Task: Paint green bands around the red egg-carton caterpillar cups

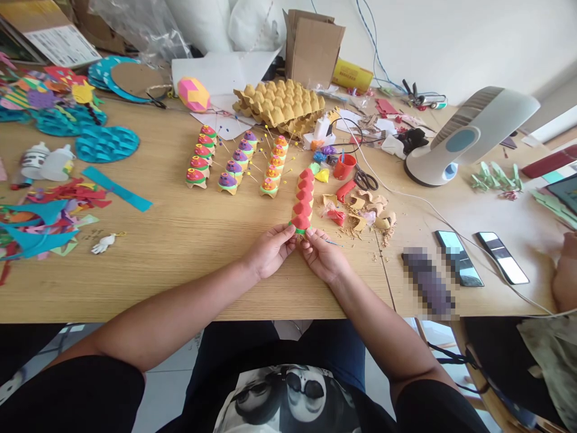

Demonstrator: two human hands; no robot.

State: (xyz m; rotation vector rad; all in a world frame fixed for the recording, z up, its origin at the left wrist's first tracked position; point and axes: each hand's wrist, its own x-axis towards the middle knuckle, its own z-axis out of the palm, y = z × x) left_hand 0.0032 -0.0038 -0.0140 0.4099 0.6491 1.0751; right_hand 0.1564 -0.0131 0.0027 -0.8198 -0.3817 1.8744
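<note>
Between my two hands is an egg carton strip (303, 201) with red-covered bumps and green at its near end. My left hand (273, 248) pinches the near left corner. My right hand (325, 255) grips the near right corner, and a thin blue stick (333, 243) pokes out by its fingers. Beyond them stand decorated carton strips: one red and green (202, 157), one purple (237, 161) and one orange (274, 166). Torn carton scraps (360, 218) and a red clay piece (336, 216) lie to the right.
Black scissors (365, 178) lie by a red cup (345, 166). A white fan (469, 135) stands at the right, its cable crossing the table near two phones (460, 258) (502, 257). Egg trays (279, 103) sit at the back. Paper scraps (45, 219) cover the left. Another person's arm (565, 273) is at the far right.
</note>
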